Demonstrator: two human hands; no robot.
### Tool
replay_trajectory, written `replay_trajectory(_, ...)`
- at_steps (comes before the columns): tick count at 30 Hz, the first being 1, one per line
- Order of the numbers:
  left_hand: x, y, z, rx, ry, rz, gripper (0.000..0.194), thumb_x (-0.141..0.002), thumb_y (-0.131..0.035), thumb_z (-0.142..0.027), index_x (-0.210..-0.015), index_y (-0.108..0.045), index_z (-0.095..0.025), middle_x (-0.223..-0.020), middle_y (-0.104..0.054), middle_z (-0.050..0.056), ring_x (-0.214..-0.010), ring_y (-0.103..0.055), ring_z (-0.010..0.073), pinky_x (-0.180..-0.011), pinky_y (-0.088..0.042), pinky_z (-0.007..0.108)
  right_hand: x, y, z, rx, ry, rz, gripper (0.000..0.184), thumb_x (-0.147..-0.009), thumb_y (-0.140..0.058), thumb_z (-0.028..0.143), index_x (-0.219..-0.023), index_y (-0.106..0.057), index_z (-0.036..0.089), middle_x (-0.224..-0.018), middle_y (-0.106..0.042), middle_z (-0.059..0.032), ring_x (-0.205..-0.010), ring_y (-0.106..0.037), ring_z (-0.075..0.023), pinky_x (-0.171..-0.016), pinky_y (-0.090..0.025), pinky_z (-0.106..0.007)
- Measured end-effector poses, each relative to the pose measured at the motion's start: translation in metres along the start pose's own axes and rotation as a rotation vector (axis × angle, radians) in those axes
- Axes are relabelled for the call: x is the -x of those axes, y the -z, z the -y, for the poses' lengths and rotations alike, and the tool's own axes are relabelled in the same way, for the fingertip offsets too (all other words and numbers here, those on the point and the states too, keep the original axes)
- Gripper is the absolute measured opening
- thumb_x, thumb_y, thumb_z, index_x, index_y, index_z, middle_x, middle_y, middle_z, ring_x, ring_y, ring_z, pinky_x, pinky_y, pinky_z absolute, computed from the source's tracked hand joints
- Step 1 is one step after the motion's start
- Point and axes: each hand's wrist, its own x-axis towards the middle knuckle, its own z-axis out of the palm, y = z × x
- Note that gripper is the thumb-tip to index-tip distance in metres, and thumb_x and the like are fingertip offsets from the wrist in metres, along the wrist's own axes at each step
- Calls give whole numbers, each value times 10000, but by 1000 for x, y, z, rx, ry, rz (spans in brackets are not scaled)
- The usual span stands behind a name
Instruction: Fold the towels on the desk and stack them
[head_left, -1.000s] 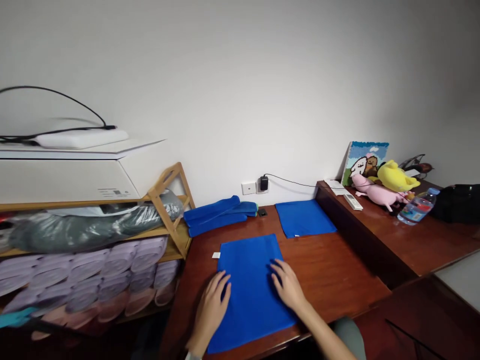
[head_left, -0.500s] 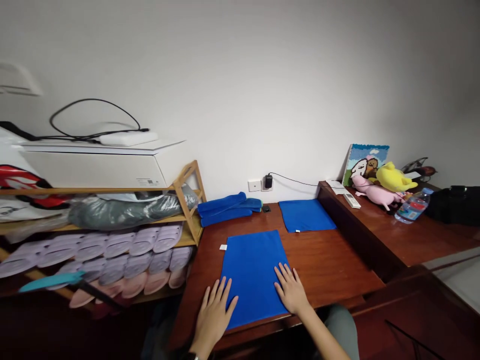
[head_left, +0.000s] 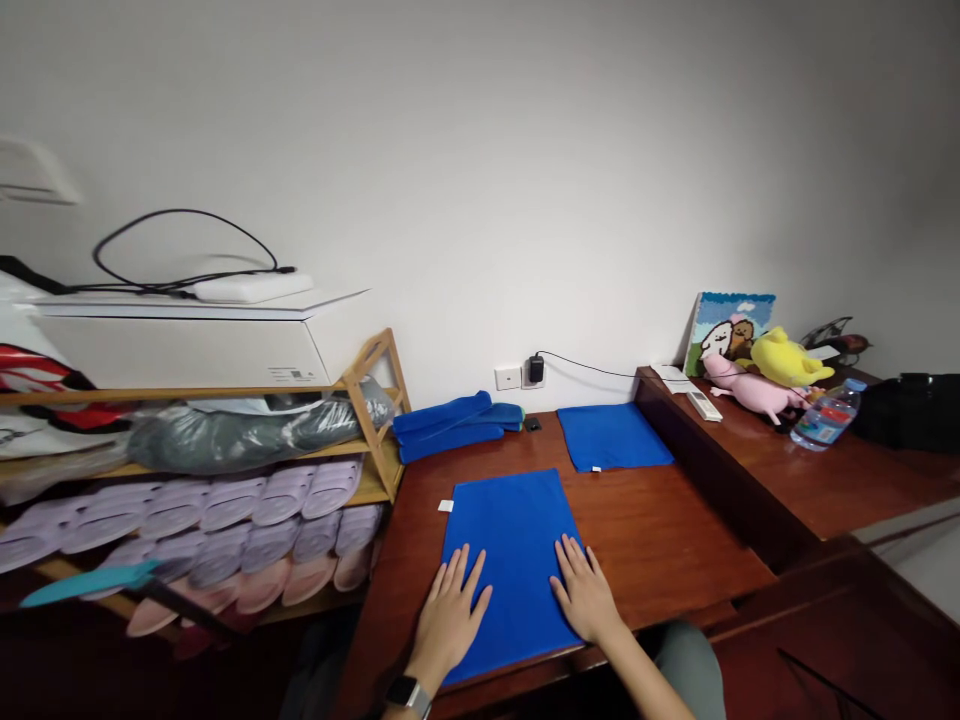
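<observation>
A blue cloth [head_left: 517,560] with a white tag at its far left corner lies spread flat on the brown wooden table [head_left: 645,540]. My left hand [head_left: 451,615], with a watch at the wrist, rests palm down on the cloth's left edge, fingers stretched out. On the right edge lies my right hand [head_left: 586,590], also palm down with its fingers extended; nothing is held in either. Farther back on the right is a second flat blue cloth [head_left: 613,437]. Folded blue cloths [head_left: 450,425] are piled at the table's back left, against the wall.
To the left stands a wooden rack [head_left: 379,420] with slippers [head_left: 277,495] and a white box [head_left: 187,345]. A raised ledge [head_left: 847,495] on the right carries plush toys [head_left: 761,390], a water bottle [head_left: 827,415] and a remote [head_left: 703,405]. A black charger [head_left: 536,368] is plugged into the wall.
My left hand has moved right and slightly up, further onto the cloth. My right hand has shifted only a little. The whole view has tilted slightly.
</observation>
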Motion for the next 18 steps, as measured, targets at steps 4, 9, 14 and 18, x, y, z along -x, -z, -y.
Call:
replay_trajectory(4,-36,7,-1,-4,-28,-83,548,-1073,-384,-485,-1556,-548,-283,-1620,-568,108,-1510,-517,303,-1248,-434,546,-37,7,18,-30,1,-74,614,-1107,-312,466,-1651,-442,212,-1697,-409,-80,-1608,-318,-284,-1337,-226,-516)
replay_trajectory(9,-123,-6,-10,25,-74,-66,533,-1069,-358,-378,-1545,-561,-251,-1643,-539,95,-1541,-476,279,-1278,-390,525,-131,8,64,-60,46,-47,613,-1091,-300,335,-1654,-413,123,-1717,-368,-115,-1627,-267,-270,-1339,-200,-485)
replay_trajectory(14,-160,-37,-2,21,6,6,554,-1036,-405,-389,-1549,-558,-248,-1639,-539,126,-1538,-478,306,-1272,-369,556,-183,-18,65,-48,-1,17,627,-1106,-283,394,-1678,-363,150,-1743,-292,-113,-1640,-221,-266,-1338,-166,-509)
replay_trajectory(18,-153,-43,8,-3,110,4,635,-1037,-408,-513,-1598,-486,-227,-1702,-431,180,-1578,-410,341,-1276,-340,569,-181,-16,36,-13,-86,6,667,-1110,-271,451,-1694,-306,129,-1759,-221,-125,-1648,-183,-278,-1341,-125,-524)
